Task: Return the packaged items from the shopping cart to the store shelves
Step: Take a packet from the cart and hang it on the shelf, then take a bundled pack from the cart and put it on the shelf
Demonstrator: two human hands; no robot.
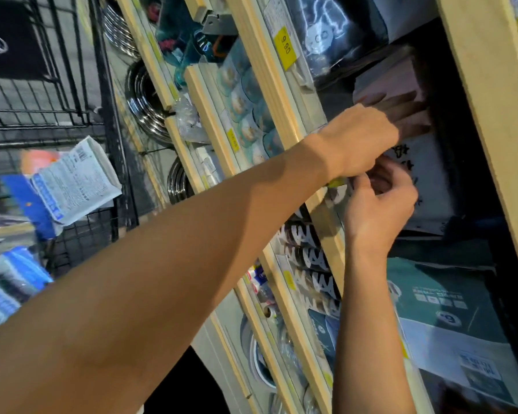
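Note:
My left hand (pixel 362 138) reaches into a wooden shelf bay, its straight fingers lying against a stack of pink packs (pixel 392 82). Just below it, my right hand (pixel 380 201) has its fingers curled at the near edge of a white package (pixel 428 180) with black writing that stands in the same bay. What exactly the fingertips pinch is in shadow. At the left stands the black wire shopping cart (pixel 102 234), with a white and blue packaged item (pixel 72 183) sticking up in it and more blue packs (pixel 9 288) lower down.
Wooden shelf rails (pixel 281 94) run diagonally across the view, with a yellow price tag (pixel 286 47). Steel bowls (pixel 144 97), round teal-lidded packs (pixel 245 115), a row of dark cans (pixel 308 258) and a teal box (pixel 440 297) fill neighbouring shelves.

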